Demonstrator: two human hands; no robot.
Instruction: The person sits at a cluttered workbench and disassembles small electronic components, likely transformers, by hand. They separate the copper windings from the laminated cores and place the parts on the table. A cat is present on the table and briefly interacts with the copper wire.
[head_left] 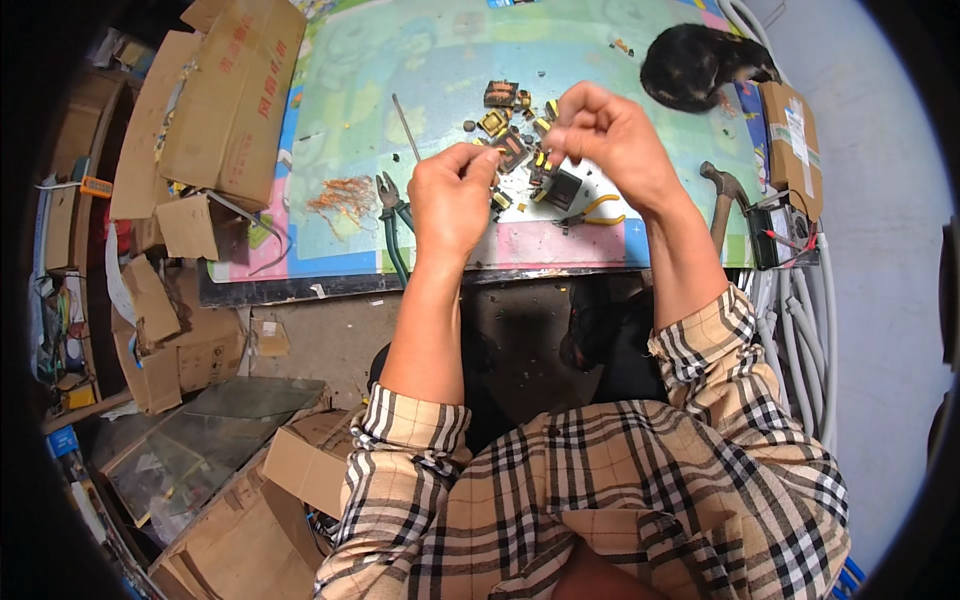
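My left hand (pixel 455 198) is closed, thumb and forefinger pinching the edge of a small dark transformer (pixel 512 150) with a copper-coloured winding. To its right my right hand (pixel 612 140) is raised with curled fingers pressed together; motion smears the fingertips, and what they hold cannot be made out. Around both hands lie several small coils and transformers, among them a yellow-framed one (pixel 493 122), a dark one with copper winding (pixel 501 93) and a black block (pixel 563 188). Pliers with yellow handles (pixel 603 211) lie below my right hand. Green-handled pliers (pixel 391 225) rest left of my left wrist.
A tangle of copper wire (pixel 342 198) and a thin metal rod (pixel 404 125) lie left on the patterned table mat (pixel 370 70). A hammer (pixel 722 195) and a black device with red leads (pixel 782 236) sit at the right edge. A cat (pixel 695 68) lies far right. Cardboard boxes (pixel 225 110) stand left.
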